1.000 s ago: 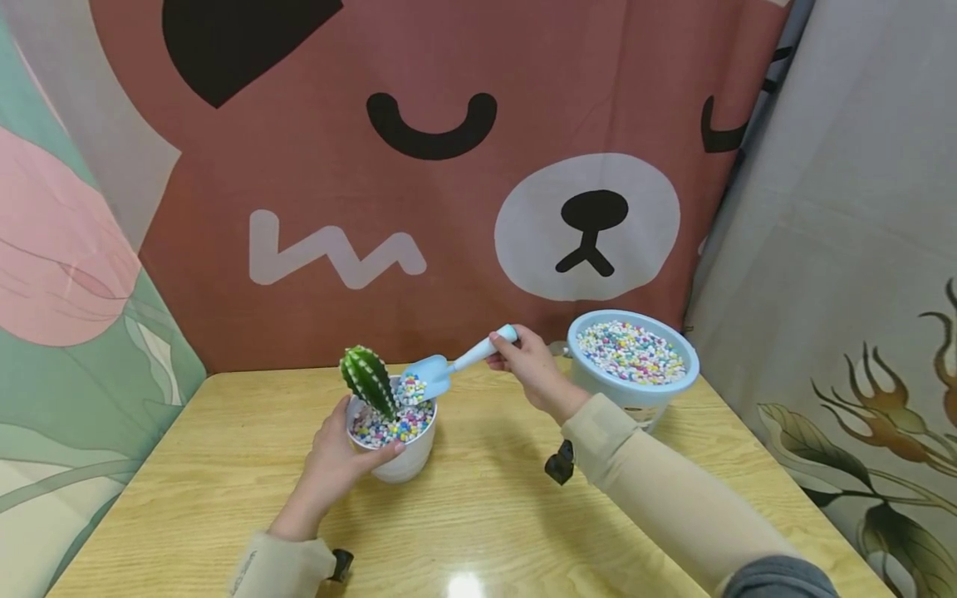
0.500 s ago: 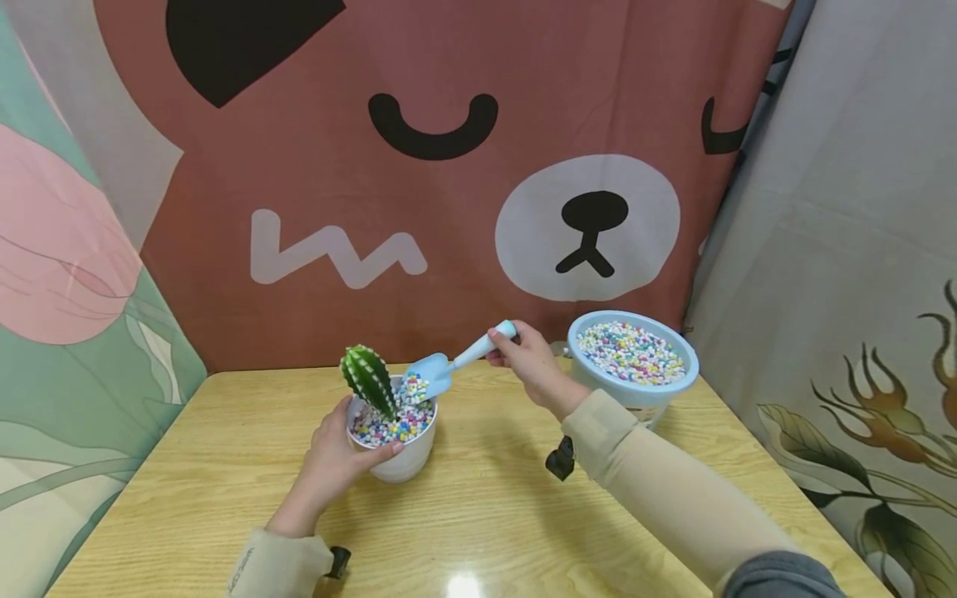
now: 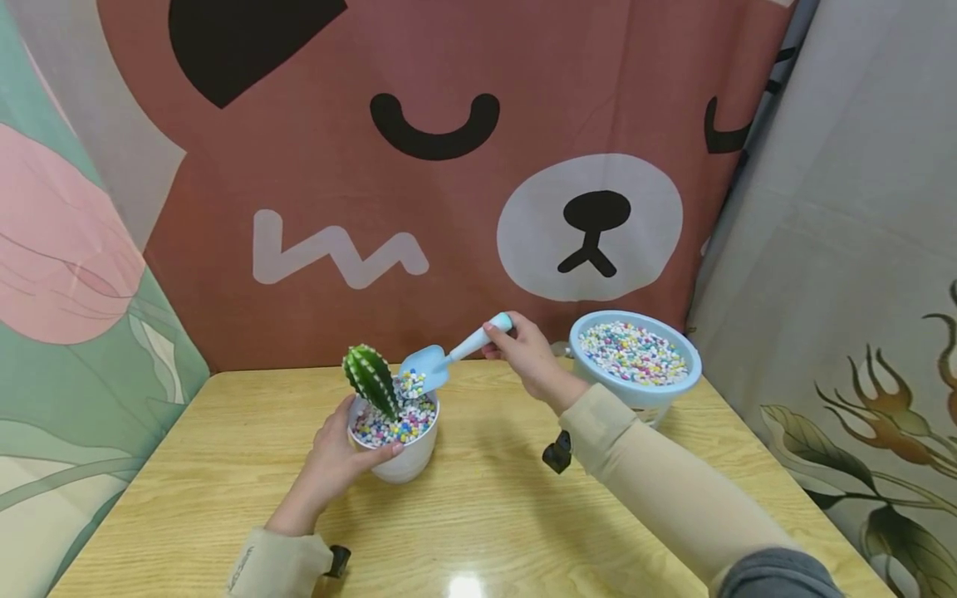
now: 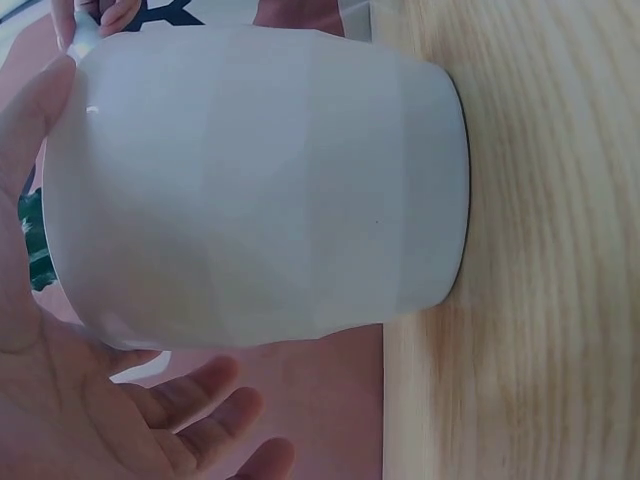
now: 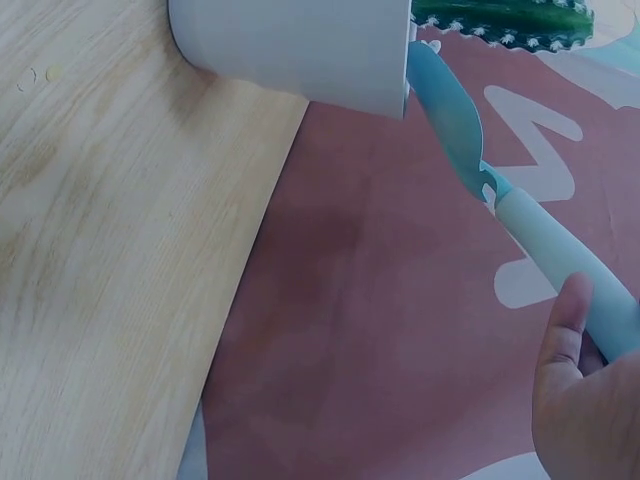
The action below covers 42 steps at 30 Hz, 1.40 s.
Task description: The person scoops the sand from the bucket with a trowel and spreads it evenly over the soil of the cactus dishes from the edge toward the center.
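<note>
A white flower pot (image 3: 404,462) stands on the table, filled with multicoloured pebbles (image 3: 385,427), and a green cactus (image 3: 370,380) leans left in it. My left hand (image 3: 332,461) holds the pot near its rim, thumb at the front; in the left wrist view several fingers spread past its side. With my right hand (image 3: 529,357) I grip the handle of a light blue trowel (image 3: 424,365). Its blade tilts down over the pot's far right rim, beside the cactus, with pebbles on its lower part. The right wrist view shows the blade (image 5: 450,115) against the rim.
At the right of the wooden table (image 3: 478,498) stands a light blue bucket (image 3: 646,399) full of the same kind of pebbles, just beyond my right forearm. A curtain with a bear face (image 3: 449,216) hangs behind the table's back edge.
The trowel has risen slightly, its handle end lifting with my right hand and shifting a little left. My left hand and the pot have stayed in place.
</note>
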### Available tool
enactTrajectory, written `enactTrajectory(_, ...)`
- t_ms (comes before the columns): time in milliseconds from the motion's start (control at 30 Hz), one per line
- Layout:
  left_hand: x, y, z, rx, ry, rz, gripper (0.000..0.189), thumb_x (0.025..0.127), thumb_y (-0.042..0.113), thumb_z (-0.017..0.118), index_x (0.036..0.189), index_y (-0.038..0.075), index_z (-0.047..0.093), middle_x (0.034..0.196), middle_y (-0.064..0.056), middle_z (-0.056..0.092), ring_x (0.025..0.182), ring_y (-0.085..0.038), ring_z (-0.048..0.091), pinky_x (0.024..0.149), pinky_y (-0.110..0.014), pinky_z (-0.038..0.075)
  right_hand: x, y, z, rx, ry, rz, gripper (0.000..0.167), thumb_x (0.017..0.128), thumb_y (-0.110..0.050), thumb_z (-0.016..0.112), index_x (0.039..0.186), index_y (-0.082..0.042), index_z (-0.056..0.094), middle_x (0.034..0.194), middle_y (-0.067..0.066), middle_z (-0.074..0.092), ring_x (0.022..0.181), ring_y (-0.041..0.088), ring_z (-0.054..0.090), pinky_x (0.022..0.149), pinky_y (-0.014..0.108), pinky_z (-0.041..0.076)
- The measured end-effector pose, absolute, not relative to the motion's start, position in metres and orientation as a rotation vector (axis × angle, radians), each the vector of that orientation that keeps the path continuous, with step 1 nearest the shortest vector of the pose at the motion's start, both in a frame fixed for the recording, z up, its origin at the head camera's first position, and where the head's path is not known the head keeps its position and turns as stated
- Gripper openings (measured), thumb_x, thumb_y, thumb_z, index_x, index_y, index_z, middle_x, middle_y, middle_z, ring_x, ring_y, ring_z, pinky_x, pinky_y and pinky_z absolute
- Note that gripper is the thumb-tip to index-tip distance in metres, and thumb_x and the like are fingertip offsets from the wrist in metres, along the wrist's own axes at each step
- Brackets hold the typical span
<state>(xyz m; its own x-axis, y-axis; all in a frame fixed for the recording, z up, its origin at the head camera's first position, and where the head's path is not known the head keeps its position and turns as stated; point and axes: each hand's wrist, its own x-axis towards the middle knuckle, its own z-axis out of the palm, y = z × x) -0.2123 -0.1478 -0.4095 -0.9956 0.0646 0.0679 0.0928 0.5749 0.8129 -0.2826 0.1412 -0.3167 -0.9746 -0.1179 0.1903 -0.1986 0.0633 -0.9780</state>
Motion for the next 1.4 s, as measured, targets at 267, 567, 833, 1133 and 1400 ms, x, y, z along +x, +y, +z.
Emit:
enactTrajectory(267,-0.213,-0.1493,-0.4107,-0.147,-2.741,-1.486,0.12,0.081,0.043,0.088,0.163,-0.002,0.013,0.162,-0.032,0.023,0.148,-0.053,0.02,0.115,-0.07,0.023,-0.2828,0.141,-0.3162,0.386,-2.252,2.082,0.017,0.109,-0.01,0.053,0.116,0.005,0.056,0.099,0.013,0.062,0.086,0.019,0.063,0.083,0.031,0.056)
enactTrajectory(567,-0.2136,-0.1511,-0.4113,-0.164,-2.723,-1.517,0.119,0.081,0.041,0.088,0.163,-0.002,0.013,0.163,-0.032,0.022,0.149,-0.052,0.021,0.116,-0.068,0.023,-0.2829,0.1378,-0.3161,0.384,-2.275,2.067,0.018,0.109,-0.011,0.054,0.117,0.004,0.056,0.102,0.014,0.062,0.096,0.03,0.063,0.087,0.033,0.057)
enactTrajectory(833,-0.2132,-0.1499,-0.4113,-0.181,-2.707,-1.533,0.119,0.081,0.039,0.089,0.163,-0.002,0.013,0.163,-0.031,0.022,0.149,-0.051,0.021,0.117,-0.067,0.023,-0.2822,0.139,-0.3182,0.398,-2.266,2.066,0.018,0.108,-0.01,0.054,0.118,0.005,0.056,0.103,0.014,0.061,0.091,0.023,0.062,0.096,0.045,0.055)
enactTrajectory(1133,-0.2142,-0.1497,-0.4134,-0.19,-2.692,-1.542,0.119,0.081,0.038,0.089,0.163,-0.002,0.013,0.164,-0.031,0.022,0.149,-0.051,0.021,0.118,-0.066,0.022,-0.28,0.1386,-0.3175,0.487,-2.306,1.98,0.021,0.108,-0.01,0.056,0.122,0.005,0.056,0.105,0.015,0.061,0.092,0.024,0.063,0.092,0.039,0.057)
enactTrajectory(1400,-0.2112,-0.1476,-0.4124,-0.169,-2.69,-1.527,0.119,0.081,0.039,0.089,0.162,-0.003,0.013,0.163,-0.032,0.023,0.148,-0.052,0.022,0.117,-0.068,0.023,-0.2799,0.138,-0.3204,0.496,-2.3,1.989,0.021,0.108,-0.009,0.055,0.123,0.006,0.055,0.104,0.015,0.062,0.095,0.027,0.064,0.093,0.039,0.057)
